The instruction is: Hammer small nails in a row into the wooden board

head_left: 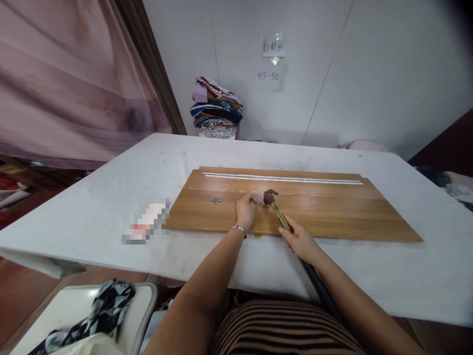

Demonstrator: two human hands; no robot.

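Right hand (298,240) wraps the hammer (280,216) — left hand (246,211) nearby, fingertips too blurred to tell if pinched.

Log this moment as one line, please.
left hand: at wooden board | right hand: grips hammer, head beside left hand | nails: loose on board | board: on white table

Tan-and-black striped top (288,328), silvery left-wrist bracelet (241,229), bare forearms (207,281)

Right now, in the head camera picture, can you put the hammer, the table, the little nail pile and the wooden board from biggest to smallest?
1. Table
2. Wooden board
3. Hammer, partly covered by the hand
4. Nail pile
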